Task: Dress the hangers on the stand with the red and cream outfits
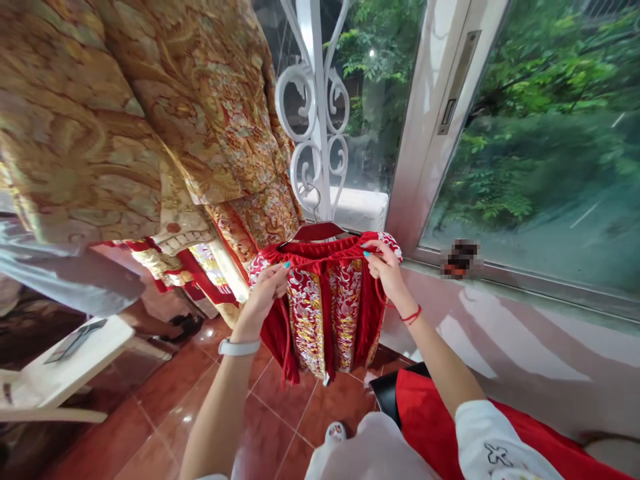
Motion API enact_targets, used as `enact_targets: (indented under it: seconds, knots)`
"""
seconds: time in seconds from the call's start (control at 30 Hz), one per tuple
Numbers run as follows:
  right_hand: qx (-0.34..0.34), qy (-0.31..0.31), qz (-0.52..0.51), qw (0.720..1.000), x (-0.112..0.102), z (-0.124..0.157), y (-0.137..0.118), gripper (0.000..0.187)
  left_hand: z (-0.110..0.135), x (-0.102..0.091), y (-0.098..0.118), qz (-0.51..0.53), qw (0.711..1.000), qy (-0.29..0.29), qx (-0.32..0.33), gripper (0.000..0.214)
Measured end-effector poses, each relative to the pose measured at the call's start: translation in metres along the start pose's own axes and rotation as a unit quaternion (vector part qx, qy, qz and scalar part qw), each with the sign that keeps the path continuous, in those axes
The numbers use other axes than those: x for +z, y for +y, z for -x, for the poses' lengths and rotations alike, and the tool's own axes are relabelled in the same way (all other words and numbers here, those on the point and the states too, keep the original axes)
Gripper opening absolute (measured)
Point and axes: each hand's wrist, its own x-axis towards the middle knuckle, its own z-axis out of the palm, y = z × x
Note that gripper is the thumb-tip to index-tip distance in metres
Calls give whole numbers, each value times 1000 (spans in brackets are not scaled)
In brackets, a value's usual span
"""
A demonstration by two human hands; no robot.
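A red skirt [307, 320] with white and gold embroidered panels hangs in front of me on a hanger [320, 231]. The hanger's hook reaches up by the white scrollwork grille. My left hand [267, 293] is closed at the left of the gathered waistband, pinching a red drawstring [327, 258]. At the waistband's right side, my right hand [384, 265] pinches the same drawstring, which runs fairly straight between both hands. Loose cord ends dangle below each hand. The skirt's back is hidden.
Gold patterned garments [140, 120] hang close on the left. A white metal grille [315, 100] and a sliding window [450, 87] stand ahead. A white chair [85, 360] is at lower left, near another person's leg [145, 320]. Red cloth [425, 407] lies at lower right.
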Motion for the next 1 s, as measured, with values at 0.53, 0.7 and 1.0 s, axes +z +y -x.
enact_targets:
  seconds: [0.53, 0.7, 1.0]
  knots:
    - [-132, 63, 372, 917, 13, 14, -11, 29, 15, 19, -13, 97, 978, -170, -76, 34]
    - [-146, 47, 148, 977, 59, -8, -3, 33, 3, 36, -2, -85, 986, -93, 106, 41]
    - [-100, -185, 119, 970, 62, -20, -3, 30, -26, 32, -11, -308, 907, -78, 276, 35]
